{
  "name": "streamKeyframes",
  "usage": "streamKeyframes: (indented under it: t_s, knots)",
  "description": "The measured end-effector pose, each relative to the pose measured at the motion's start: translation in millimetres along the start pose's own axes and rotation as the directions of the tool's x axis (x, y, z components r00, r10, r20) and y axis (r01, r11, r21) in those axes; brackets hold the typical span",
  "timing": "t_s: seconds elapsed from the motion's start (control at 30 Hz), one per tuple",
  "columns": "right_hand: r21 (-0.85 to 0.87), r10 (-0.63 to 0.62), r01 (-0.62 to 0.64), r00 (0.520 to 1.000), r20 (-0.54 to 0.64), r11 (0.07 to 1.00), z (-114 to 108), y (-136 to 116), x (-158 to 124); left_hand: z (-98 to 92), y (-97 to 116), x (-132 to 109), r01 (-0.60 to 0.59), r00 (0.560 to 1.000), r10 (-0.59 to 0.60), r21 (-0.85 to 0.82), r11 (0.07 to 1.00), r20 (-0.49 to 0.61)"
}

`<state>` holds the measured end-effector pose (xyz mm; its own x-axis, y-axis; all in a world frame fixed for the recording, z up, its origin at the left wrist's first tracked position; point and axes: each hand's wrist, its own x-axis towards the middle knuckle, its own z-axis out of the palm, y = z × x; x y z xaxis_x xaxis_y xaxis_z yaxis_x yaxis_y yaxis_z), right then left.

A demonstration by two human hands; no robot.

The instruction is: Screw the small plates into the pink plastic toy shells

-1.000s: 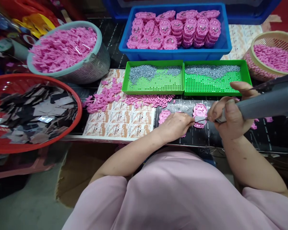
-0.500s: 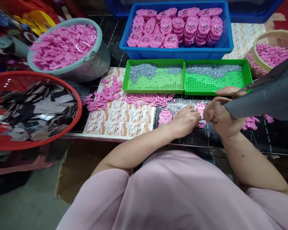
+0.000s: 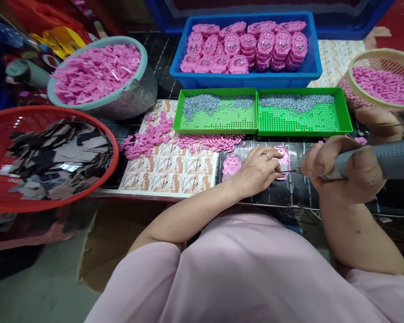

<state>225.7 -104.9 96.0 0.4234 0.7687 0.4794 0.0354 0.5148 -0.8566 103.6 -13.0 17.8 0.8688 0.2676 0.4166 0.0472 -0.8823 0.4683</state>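
My right hand (image 3: 343, 168) is wrapped round a grey electric screwdriver (image 3: 380, 158) whose bit points left at a pink face-shaped plastic part (image 3: 284, 157) on the dark mat. My left hand (image 3: 256, 170) lies on that part with curled fingers, pinching its edge near the bit's tip. A second pink face-shaped part (image 3: 231, 166) lies just left of my left hand. Two green trays, the left one (image 3: 215, 128) and the right one (image 3: 340, 112), hold small metal screws right behind my hands.
A blue bin (image 3: 245, 78) of stacked pink parts stands at the back. A grey basket (image 3: 138, 96) of pink pieces and a red basket (image 3: 54, 202) of dark flat pieces are at the left. A tan basket (image 3: 357, 72) of pink pellets is at the right. Loose pink bits (image 3: 175, 139) lie on the table.
The screwdriver has swung from a steep tilt to nearly level, and my right hand has moved right. My left hand has stayed on the pink part.
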Motion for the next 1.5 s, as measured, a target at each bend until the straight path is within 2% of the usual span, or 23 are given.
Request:
streamKeyframes:
  t_s: [0.13, 0.43, 0.53, 0.67, 0.73, 0.87, 1.03, 1.33, 1.5]
  knots:
    - [0.161, -0.065, 0.065, 0.998, -0.001, 0.985, 5.2, -0.5, -1.8, -2.3, 2.8, -2.9, -0.003, 1.000, 0.003, -0.004, 1.000, -0.027]
    - [0.152, -0.053, 0.050, 0.998, 0.017, 0.987, 10.2, 0.9, -3.3, -2.3, 4.4, -3.5, 0.042, 0.999, -0.044, -0.071, 0.997, -0.030]
    - [0.084, -0.100, 0.100, 0.995, 0.001, 0.991, 9.1, 12.9, 1.0, -5.3, 1.7, -5.2, 0.071, 0.997, -0.072, -0.020, 0.997, -0.003]
    - [-0.053, -0.161, 0.156, 0.980, -0.114, 0.986, 0.9, 32.6, 8.2, -11.4, -1.9, -9.6, 0.037, 0.993, -0.052, 0.150, 0.988, 0.101]
    - [-0.073, -0.143, 0.133, 0.977, -0.158, 0.988, -1.6, 38.6, 9.5, -11.9, -0.4, -11.0, -0.011, 0.988, -0.020, 0.196, 0.980, 0.155]
    - [-0.117, -0.097, 0.079, 0.983, -0.157, 0.990, 1.1, 42.7, 7.7, -4.6, 6.4, -10.2, -0.087, 0.978, 0.034, 0.258, 0.962, 0.205]
    - [-0.124, -0.074, 0.054, 0.984, -0.162, 0.991, 6.8, 45.0, 8.6, 7.8, 5.7, -9.4, -0.101, 0.967, 0.017, 0.320, 0.942, 0.253]
    - [-0.159, 0.004, -0.030, 0.986, -0.165, 0.987, 5.6, 45.5, 8.7, 9.7, 5.0, -10.8, -0.125, 0.965, 0.025, 0.377, 0.918, 0.260]
    - [-0.132, 0.004, -0.017, 0.995, -0.096, 0.991, 5.0, 54.4, 10.8, 15.1, 2.4, -11.1, -0.131, 0.973, 0.046, 0.373, 0.919, 0.227]
